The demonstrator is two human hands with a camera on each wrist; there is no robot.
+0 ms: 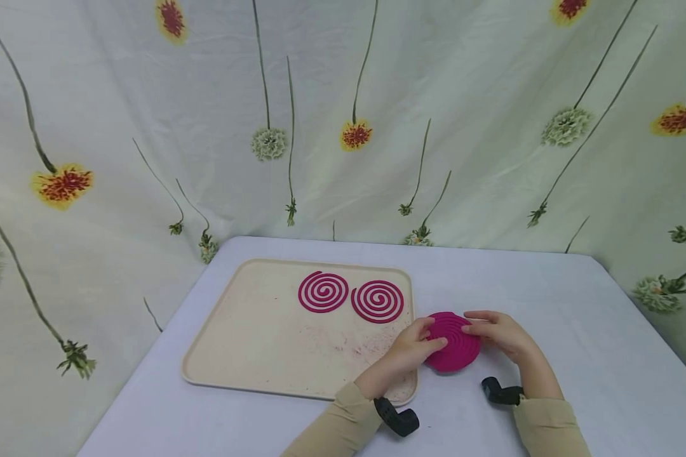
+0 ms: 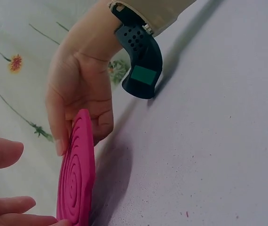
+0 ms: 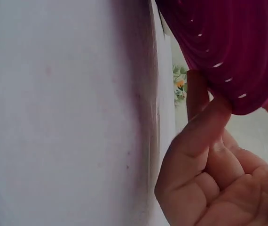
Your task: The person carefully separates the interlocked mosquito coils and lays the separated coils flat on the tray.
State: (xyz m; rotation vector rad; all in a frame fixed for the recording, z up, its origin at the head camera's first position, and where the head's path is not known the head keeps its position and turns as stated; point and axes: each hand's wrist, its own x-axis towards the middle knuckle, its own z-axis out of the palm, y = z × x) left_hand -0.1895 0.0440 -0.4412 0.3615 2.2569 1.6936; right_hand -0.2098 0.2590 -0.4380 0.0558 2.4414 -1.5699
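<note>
A magenta mosquito coil disc (image 1: 453,346) with spiral grooves is held tilted just off the right end of the tray (image 1: 234,355). My left hand (image 1: 408,346) holds its left edge, thumb lying on the grooved face. At the opposite edge my right hand (image 1: 505,333) pinches the disc, its thumb in front and other fingers partly hidden behind. In the left wrist view the disc (image 2: 77,179) stands nearly edge-on above its shadow. The right wrist view shows the disc's underside or face close up (image 3: 237,52); which side cannot be told.
Two opened magenta spiral coils, a left one (image 1: 323,292) and a right one (image 1: 378,301), lie side by side at the tray's back right. Magenta crumbs speckle the tray and the white tablecloth (image 1: 606,355). A flowered curtain (image 1: 480,158) hangs behind the table.
</note>
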